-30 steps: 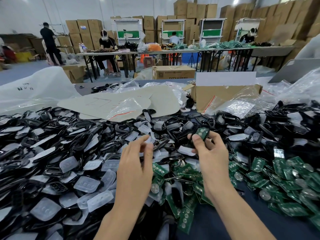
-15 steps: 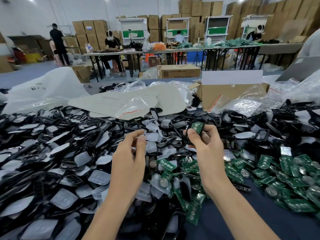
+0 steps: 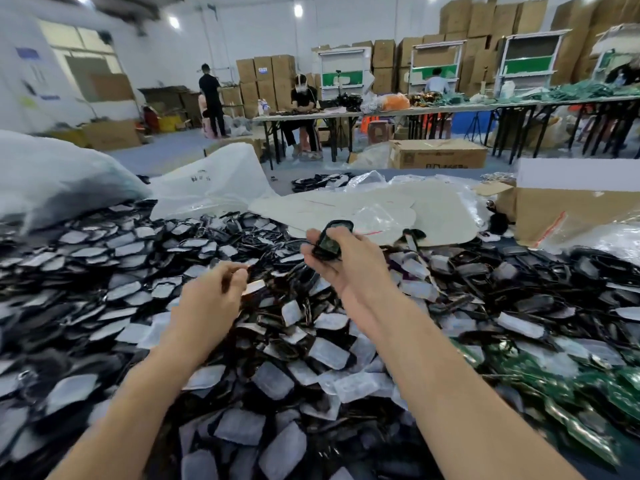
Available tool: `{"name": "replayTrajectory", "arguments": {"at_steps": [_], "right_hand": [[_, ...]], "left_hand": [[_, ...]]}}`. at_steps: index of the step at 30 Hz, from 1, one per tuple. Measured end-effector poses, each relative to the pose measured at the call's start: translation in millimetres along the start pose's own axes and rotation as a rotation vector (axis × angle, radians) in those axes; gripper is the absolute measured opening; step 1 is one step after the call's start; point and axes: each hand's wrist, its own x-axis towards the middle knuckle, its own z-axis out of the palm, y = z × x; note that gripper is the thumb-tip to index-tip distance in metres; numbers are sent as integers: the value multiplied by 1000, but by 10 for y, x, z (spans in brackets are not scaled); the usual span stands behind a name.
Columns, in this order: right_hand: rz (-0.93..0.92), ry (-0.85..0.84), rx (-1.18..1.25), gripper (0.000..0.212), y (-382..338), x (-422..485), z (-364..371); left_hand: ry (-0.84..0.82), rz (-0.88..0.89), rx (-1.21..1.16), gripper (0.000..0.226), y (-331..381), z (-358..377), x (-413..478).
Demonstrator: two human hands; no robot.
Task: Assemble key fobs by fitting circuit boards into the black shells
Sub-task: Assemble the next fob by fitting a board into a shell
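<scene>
Shell [image 3: 333,226] with board [image 3: 327,242]: one, in right hand [image 3: 349,268].

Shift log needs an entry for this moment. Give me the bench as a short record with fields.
right hand: grips a black shell with a green circuit board seated in it, raised above the pile
left hand: fingers curled, low over the pile; too blurred to tell if it holds anything
shell pile: black shells mixed with pale pads, across left and centre
loose boards: green, heaped at lower right
cardboard box: behind the pile, on the right
</scene>
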Motion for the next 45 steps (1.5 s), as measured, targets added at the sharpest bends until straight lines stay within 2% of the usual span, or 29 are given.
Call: {"name": "replayTrajectory", "arguments": {"at_steps": [3,7,12,14,19,25,33,39,45], "right_hand": [[31,-18,27,4,132,107,176],[13,26,0,16,235,234,252],[-186,283,2,12,98,434,195],[-247,376,31,24,13,511,142],[-292,498,33,38,-58,602,2],[-312,563,20,27,-31,669,-119],[-305,573,22,39,-16,688,-237],[-297,557,13,39,-33,658,-366],[-259,512,-78,37,-29,562,-550]], "left_hand": [[-19,-26,185,25,-207,-137,239],[-119,-78,312,28,-294,-229,516],[-287,89,251,17,-95,-52,633],[-339,153,238,21,34,75,656],[-435,205,237,24,230,336,673],[-431,313,212,24,330,575,716],[-489,409,433,35,435,804,726],[-448,388,339,29,405,829,726],[-340,395,263,22,359,847,677]]}}
